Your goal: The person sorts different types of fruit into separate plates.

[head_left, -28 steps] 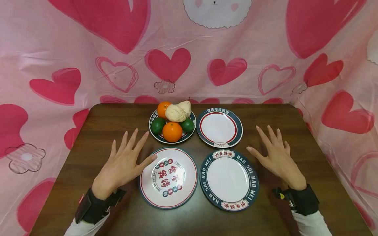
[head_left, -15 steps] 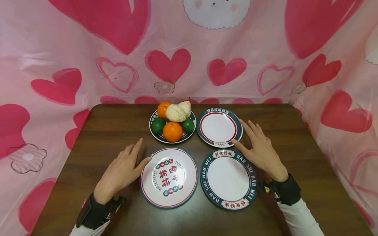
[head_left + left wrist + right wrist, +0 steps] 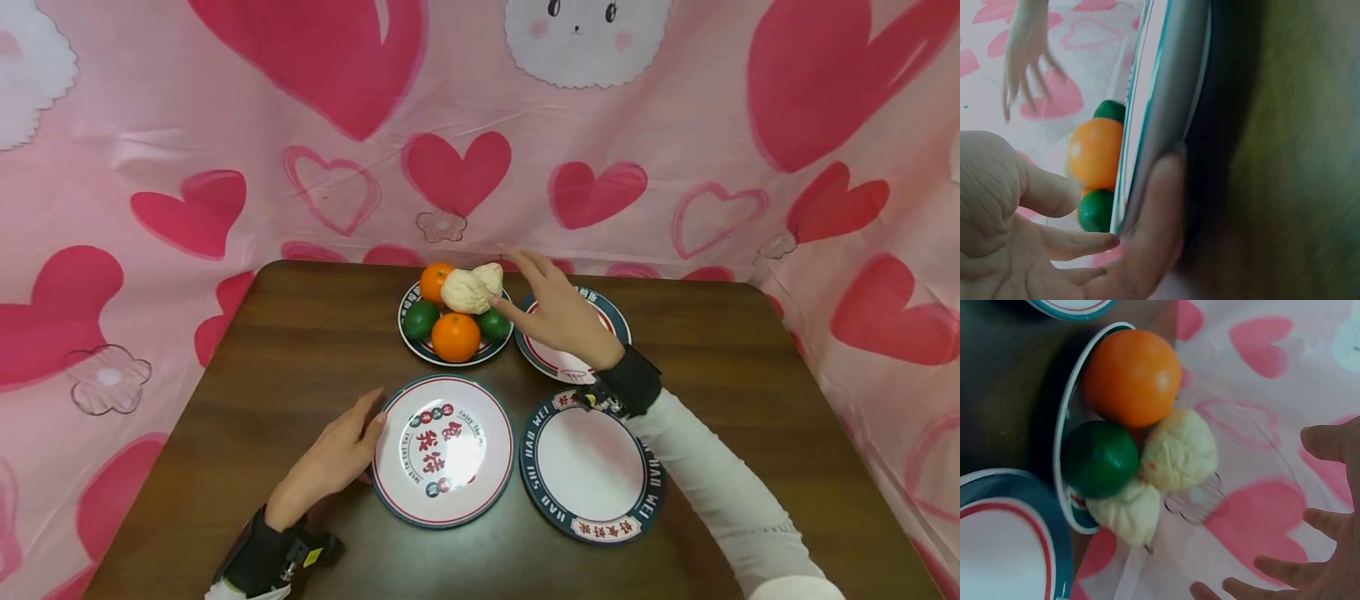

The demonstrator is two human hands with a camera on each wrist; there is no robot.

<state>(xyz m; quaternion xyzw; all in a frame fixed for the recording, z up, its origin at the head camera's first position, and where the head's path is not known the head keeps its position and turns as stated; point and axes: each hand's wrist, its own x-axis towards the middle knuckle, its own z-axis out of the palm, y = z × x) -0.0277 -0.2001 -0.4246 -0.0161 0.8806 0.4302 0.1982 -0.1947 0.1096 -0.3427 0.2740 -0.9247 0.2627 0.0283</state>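
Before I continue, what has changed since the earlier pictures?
The right hand moved left and forward, above the far right plate, near the pale items. The left hand lowered to the near left plate, seemingly touching its edge. Plates and food look unmoved.

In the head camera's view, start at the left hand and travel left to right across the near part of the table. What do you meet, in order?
Left hand → plate with red writing → dark-rimmed plate → white right sleeve.
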